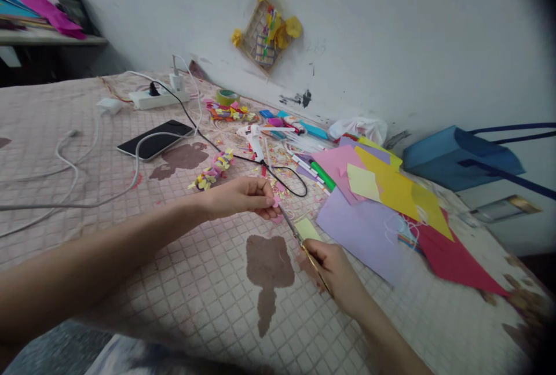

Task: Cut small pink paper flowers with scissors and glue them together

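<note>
Left hand (237,198) pinches a small pink paper scrap (275,202). Right hand (332,268) grips scissors (290,223), blades pointing to 11 o'clock, tips at the scrap. Coloured paper sheets (360,230) lie at 2 o'clock.

Two slim bare forearms (82,265) — left hand (238,198), right hand (332,274) — uncovered from fingers to frame edge

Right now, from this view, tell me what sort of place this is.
Probably a home bedroom used for crafts: a quilted pink bed cover under a power strip, sheets of coloured paper, and a paper-flower decoration on the wall.
</note>
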The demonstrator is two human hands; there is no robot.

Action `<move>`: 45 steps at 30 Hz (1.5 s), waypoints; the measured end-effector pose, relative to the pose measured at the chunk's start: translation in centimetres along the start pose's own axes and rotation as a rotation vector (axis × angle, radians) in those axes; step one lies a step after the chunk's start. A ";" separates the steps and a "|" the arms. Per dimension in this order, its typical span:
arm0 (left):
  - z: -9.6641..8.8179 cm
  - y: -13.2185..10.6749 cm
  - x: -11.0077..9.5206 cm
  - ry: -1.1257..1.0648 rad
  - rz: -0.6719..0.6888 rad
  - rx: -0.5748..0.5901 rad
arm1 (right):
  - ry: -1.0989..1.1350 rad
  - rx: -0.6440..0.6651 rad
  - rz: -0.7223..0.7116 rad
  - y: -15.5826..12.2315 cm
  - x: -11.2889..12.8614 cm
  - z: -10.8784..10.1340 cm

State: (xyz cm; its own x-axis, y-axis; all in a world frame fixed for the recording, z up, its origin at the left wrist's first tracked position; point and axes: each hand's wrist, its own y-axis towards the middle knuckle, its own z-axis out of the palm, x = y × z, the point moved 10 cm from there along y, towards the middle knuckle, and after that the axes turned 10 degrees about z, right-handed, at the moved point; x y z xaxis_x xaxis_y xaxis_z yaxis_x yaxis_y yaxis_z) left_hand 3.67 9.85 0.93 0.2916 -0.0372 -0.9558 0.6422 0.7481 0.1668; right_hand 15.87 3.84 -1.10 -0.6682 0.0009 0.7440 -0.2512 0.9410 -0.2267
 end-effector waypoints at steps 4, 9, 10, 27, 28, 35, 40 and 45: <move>0.1 -0.1 0.1 -0.053 -0.020 -0.019 | 0.063 0.095 0.035 0.0 -0.5 0.8; 0.4 -0.2 0.6 -0.046 -0.042 -0.015 | 0.273 0.049 0.043 0.3 -0.1 0.4; 0.7 -0.3 0.9 -0.032 -0.050 0.003 | 0.314 0.004 0.048 0.5 -0.1 0.0; 4.4 -1.5 3.2 0.115 -0.141 0.098 | 0.419 -0.136 -0.045 0.6 1.8 -0.7; 4.4 -1.5 3.2 0.115 -0.144 0.093 | 0.417 -0.137 -0.053 0.6 1.9 -0.7; 4.4 -1.5 3.3 0.090 -0.171 0.091 | 0.409 -0.128 -0.060 0.5 1.8 -0.8; 4.4 -1.6 3.6 0.060 -0.190 0.069 | 0.410 -0.118 -0.051 0.5 1.7 -0.6; 4.3 -1.7 3.8 -0.030 -0.179 0.052 | 0.431 -0.115 -0.065 0.6 1.7 -0.4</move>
State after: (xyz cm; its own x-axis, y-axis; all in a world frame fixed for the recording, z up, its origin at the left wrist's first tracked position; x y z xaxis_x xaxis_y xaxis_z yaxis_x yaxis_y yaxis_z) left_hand 6.75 5.55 -1.91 0.1899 -0.1867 -0.9639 0.7211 0.6928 0.0079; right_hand 14.92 4.55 0.28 -0.2953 0.0588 0.9536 -0.1870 0.9752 -0.1180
